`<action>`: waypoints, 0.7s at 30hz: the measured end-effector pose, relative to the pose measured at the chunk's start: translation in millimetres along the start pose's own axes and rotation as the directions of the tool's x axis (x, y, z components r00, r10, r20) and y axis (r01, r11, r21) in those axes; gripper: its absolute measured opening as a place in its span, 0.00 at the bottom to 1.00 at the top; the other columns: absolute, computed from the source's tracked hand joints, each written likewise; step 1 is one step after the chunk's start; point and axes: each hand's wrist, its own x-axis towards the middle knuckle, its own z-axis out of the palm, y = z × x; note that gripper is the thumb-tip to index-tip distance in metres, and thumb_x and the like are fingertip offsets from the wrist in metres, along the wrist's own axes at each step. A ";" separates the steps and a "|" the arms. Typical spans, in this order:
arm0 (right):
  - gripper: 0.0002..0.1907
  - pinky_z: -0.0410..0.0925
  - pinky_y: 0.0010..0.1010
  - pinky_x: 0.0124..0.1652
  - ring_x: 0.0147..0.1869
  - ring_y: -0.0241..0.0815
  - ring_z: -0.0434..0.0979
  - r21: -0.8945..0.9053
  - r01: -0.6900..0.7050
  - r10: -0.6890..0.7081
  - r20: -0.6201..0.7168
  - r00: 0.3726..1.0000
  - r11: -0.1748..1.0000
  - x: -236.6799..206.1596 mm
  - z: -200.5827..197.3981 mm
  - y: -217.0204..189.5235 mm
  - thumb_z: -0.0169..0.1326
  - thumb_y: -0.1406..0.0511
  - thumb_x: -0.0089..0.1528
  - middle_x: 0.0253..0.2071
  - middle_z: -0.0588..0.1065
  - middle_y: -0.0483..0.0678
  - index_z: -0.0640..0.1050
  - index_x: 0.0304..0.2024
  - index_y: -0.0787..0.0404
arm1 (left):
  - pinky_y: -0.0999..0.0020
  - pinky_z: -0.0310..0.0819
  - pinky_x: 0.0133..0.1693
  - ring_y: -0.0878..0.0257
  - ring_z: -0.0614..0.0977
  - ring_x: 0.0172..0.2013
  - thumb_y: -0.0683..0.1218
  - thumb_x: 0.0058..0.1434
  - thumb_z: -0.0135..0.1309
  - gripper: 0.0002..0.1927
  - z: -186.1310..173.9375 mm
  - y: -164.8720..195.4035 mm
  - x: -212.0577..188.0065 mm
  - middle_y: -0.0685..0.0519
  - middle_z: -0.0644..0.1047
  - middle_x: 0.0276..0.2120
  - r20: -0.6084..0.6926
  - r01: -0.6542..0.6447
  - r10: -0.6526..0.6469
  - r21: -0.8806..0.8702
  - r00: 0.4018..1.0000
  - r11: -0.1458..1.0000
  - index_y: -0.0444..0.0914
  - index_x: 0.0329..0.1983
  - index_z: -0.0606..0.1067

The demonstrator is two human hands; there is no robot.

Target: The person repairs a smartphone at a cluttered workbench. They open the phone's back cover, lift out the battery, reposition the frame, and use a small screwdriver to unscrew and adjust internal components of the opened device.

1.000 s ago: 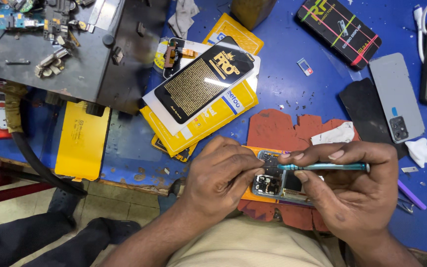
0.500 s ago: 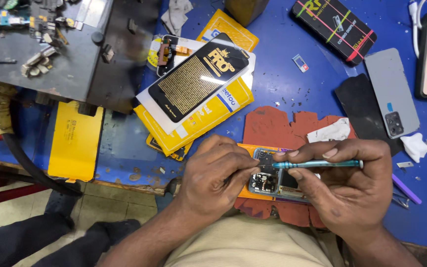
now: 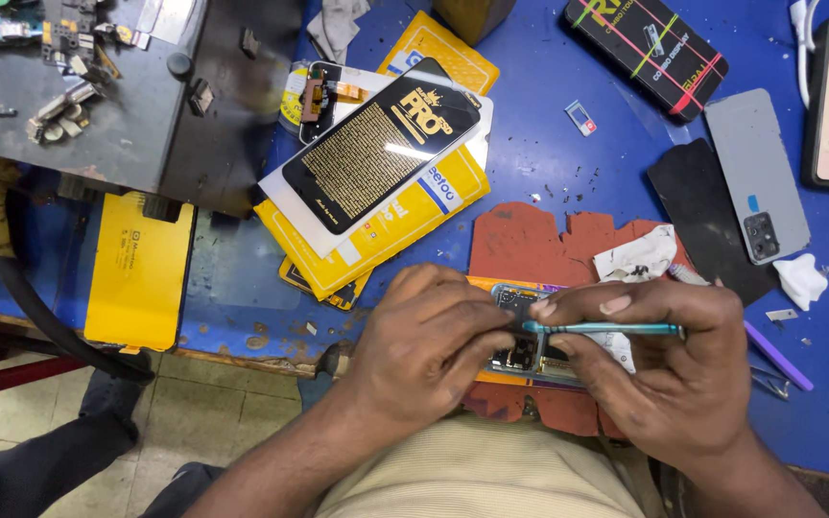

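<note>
— Hands first: what does each one have?

— Right hand [image 3: 664, 369] is curled round a thin teal tool [image 3: 606, 328], pinched between thumb and fingertips, its tip lying across an opened phone [image 3: 530, 350]. Left hand [image 3: 424, 345] is closed over the phone's left end, fingers bent down on it, pinning it to a reddish mat [image 3: 530, 240] at the near edge of the blue counter [image 3: 549, 163].

— How far along does the work look?

— The phone's back is already off and its inner boards and camera block are bare, so the opening seems done. The tool sits on the internals, so the work inside looks to be in the middle; nothing is closed up again. A grey back cover [image 3: 758, 177] lies well apart to the right, partly on a dark panel [image 3: 702, 216], though whether it belongs to this phone cannot be told.

— Any containers?

— No open box or tray shows. Beyond the hands lies a stack of flat yellow packets [image 3: 414, 216] with a black packet [image 3: 381, 149] on top; all look shut, so their contents are hidden. Another black packet [image 3: 645, 53] lies at the far right, and a grey metal block [image 3: 69, 105] at the far left carries loose small parts.
</note>
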 end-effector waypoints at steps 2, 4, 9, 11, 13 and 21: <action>0.24 0.80 0.38 0.55 0.53 0.48 0.85 0.030 0.029 -0.030 0.017 0.999 0.999 3.0 -2.9 -0.3 0.56 0.79 0.63 0.45 0.79 0.58 0.58 0.53 0.62 | 0.54 0.69 0.57 0.49 0.77 0.54 0.46 0.58 0.67 0.24 -2.6 2.2 1.8 0.48 0.78 0.52 0.058 -0.011 0.009 0.032 0.998 0.999 0.36 0.57 0.75; 0.24 0.80 0.38 0.52 0.52 0.49 0.85 -0.062 -0.002 0.005 0.036 0.999 0.998 6.0 -7.4 -0.7 0.56 0.79 0.60 0.44 0.79 0.58 0.60 0.52 0.62 | 0.49 0.65 0.64 0.45 0.73 0.61 0.50 0.55 0.67 0.37 -5.1 5.2 3.4 0.44 0.73 0.60 0.112 -0.032 0.025 0.065 0.993 0.997 0.33 0.66 0.68; 0.23 0.78 0.34 0.47 0.49 0.45 0.86 -0.293 0.020 0.001 0.069 0.998 0.956 11.5 -10.0 3.8 0.58 0.78 0.59 0.43 0.80 0.57 0.59 0.48 0.62 | 0.44 0.55 0.68 0.41 0.68 0.65 0.52 0.52 0.68 0.47 -7.5 15.4 2.2 0.38 0.69 0.62 0.209 0.047 -0.068 0.101 0.976 0.994 0.32 0.71 0.60; 0.22 0.78 0.33 0.47 0.49 0.45 0.86 -0.291 0.042 -0.019 0.084 0.996 0.956 12.4 -9.2 6.3 0.57 0.77 0.61 0.44 0.79 0.57 0.59 0.48 0.63 | 0.43 0.53 0.68 0.40 0.67 0.66 0.51 0.51 0.68 0.49 -9.1 16.1 1.0 0.37 0.68 0.62 0.220 0.054 -0.079 0.118 0.972 0.991 0.31 0.71 0.58; 0.21 0.79 0.34 0.46 0.48 0.46 0.86 -0.318 -0.002 0.034 0.093 0.995 0.948 12.9 -9.1 8.5 0.58 0.78 0.59 0.43 0.80 0.57 0.61 0.46 0.62 | 0.44 0.53 0.69 0.41 0.67 0.67 0.48 0.52 0.67 0.48 -10.1 14.1 0.4 0.38 0.69 0.64 0.210 0.065 -0.095 0.144 0.973 0.987 0.31 0.73 0.57; 0.15 0.78 0.31 0.46 0.48 0.42 0.86 -0.276 -0.053 0.084 0.104 0.991 0.960 19.7 -2.6 14.3 0.58 0.76 0.60 0.44 0.80 0.55 0.65 0.44 0.66 | 0.43 0.53 0.69 0.42 0.68 0.66 0.45 0.52 0.66 0.46 -7.8 5.7 -0.7 0.39 0.70 0.62 0.219 0.092 -0.121 0.137 0.968 0.986 0.32 0.72 0.58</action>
